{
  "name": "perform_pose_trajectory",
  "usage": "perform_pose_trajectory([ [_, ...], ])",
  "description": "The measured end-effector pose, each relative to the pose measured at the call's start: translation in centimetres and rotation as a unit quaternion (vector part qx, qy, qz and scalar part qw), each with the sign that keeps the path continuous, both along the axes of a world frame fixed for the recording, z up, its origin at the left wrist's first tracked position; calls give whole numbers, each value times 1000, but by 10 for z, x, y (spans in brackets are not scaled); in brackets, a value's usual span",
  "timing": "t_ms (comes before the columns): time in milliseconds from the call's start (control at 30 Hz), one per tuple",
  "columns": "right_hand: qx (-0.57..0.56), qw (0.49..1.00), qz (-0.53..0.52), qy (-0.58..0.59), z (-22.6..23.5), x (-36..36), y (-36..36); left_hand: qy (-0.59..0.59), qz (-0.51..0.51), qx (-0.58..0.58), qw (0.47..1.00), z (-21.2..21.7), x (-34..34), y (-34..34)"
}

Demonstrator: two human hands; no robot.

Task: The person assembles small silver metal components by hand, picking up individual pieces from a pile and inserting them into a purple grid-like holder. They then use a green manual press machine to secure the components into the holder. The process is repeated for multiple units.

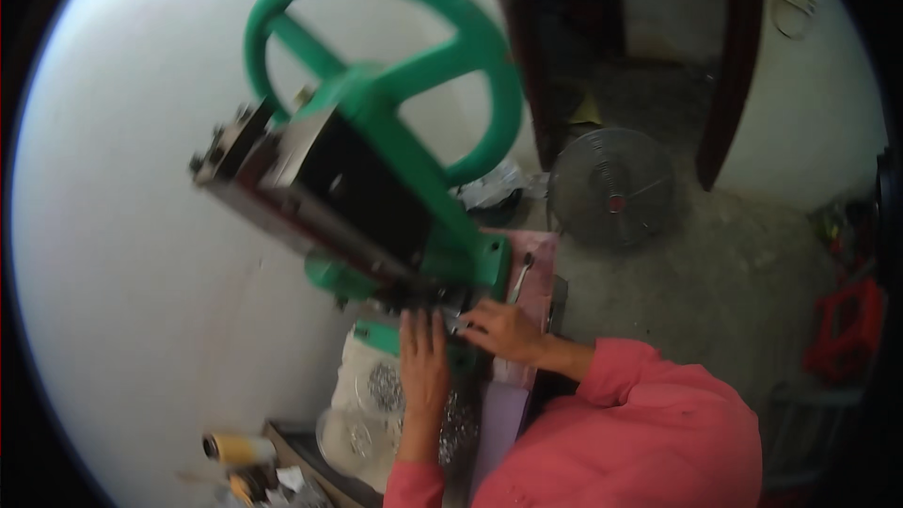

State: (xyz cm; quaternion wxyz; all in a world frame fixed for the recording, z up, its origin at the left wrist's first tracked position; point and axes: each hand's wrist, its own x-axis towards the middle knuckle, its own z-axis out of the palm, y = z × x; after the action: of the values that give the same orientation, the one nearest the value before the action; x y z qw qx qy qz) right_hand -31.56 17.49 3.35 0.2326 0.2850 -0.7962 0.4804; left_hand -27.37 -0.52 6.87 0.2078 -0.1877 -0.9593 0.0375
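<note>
A green hand press [395, 198] with a big green handwheel [376, 47] and a dark ram block stands on a pink bench [536, 273] against a white wall. My left hand [423, 357] lies flat at the foot of the press, fingers pointing up to the die area. My right hand [503, 329] reaches in from the right and pinches a small metal part [458, 322] at the base under the ram. Both sleeves are pink-red.
Clear bags of small shiny metal pieces [386, 395] lie under my left forearm. A spanner [520, 277] rests on the bench. A floor fan [611, 188] stands on the concrete floor beside a dark doorway. Red objects [847, 325] sit at far right.
</note>
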Motion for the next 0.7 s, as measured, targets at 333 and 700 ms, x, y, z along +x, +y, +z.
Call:
perform_pose_trajectory([
  [333,-8,999,19,-37,9,0,-1,54,21,107,993,-16,1,10],
  [700,-3,990,91,-107,23,-37,12,88,35,125,988,-15,-6,10],
])
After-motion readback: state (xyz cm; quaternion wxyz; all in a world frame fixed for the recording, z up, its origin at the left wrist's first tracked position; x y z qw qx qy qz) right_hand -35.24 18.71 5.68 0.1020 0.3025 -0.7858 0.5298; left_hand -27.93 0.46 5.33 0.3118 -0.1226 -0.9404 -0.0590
